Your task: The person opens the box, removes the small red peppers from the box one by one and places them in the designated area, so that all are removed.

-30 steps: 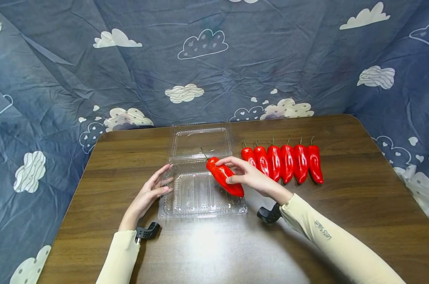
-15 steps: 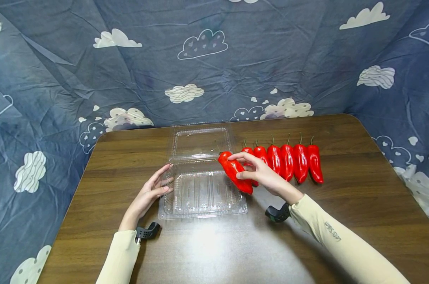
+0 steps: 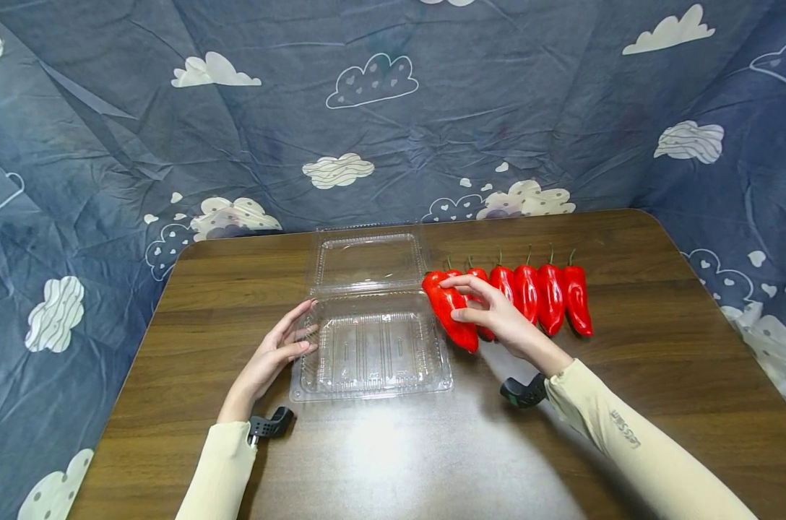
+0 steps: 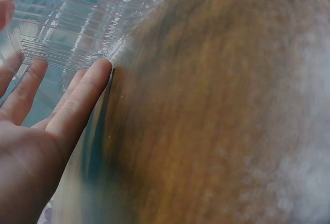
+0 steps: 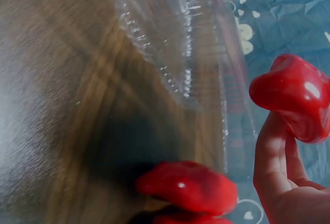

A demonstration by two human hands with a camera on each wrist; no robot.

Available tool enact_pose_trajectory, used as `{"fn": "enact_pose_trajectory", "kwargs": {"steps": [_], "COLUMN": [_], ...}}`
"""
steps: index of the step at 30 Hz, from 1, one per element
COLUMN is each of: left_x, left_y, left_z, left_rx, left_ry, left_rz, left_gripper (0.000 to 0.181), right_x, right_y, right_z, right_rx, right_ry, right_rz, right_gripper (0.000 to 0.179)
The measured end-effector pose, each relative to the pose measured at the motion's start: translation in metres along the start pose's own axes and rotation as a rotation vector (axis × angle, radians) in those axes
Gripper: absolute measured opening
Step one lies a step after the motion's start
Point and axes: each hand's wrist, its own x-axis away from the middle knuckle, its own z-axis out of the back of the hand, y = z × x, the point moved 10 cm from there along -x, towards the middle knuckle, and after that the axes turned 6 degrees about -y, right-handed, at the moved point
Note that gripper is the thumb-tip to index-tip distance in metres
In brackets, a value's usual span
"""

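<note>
My right hand (image 3: 506, 325) pinches a red pepper (image 3: 443, 302) between thumb and fingers, just right of a clear plastic clamshell container (image 3: 371, 394). In the right wrist view this pepper (image 5: 304, 97) is seen end-on above the fingers. My left hand (image 3: 266, 365) rests against the container's left side with loosely extended fingers; the left wrist view has its fingertips touching the clear plastic wall (image 4: 67, 48). The container stands with its lid (image 3: 370, 263) folded back, away from me. Several red peppers (image 3: 551, 300) lie in a row to the right, the leftmost partly hidden by the held one.
A brown wooden table (image 3: 191, 325) bears everything. Behind it hangs a blue cloth (image 3: 263, 144) with white clouds. Each wrist carries a black camera mount, the right one (image 3: 523, 390) close above the tabletop.
My right hand has moved right with the red pepper, from over the container to its right edge, in front of the row's near-left end. The left hand has stayed put.
</note>
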Motion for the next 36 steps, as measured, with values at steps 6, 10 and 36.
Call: {"fn": "enact_pose_trajectory", "kwargs": {"steps": [6, 10, 36], "left_x": [0.0, 0.0, 0.0], "left_y": [0.0, 0.0, 0.0], "left_z": [0.0, 0.001, 0.0], "left_rx": [0.0, 0.003, 0.003], "left_ry": [-0.003, 0.002, 0.003], "left_rz": [-0.009, -0.003, 0.0], "left_gripper": [0.068, 0.068, 0.068], "right_x": [0.004, 0.007, 0.031], "right_y": [0.006, 0.009, 0.019], "right_z": [0.013, 0.02, 0.067], "right_rx": [-0.009, -0.019, -0.081], "right_ry": [0.044, 0.065, 0.173], "right_rz": [0.009, 0.003, -0.036], "right_gripper": [0.046, 0.044, 0.04]}}
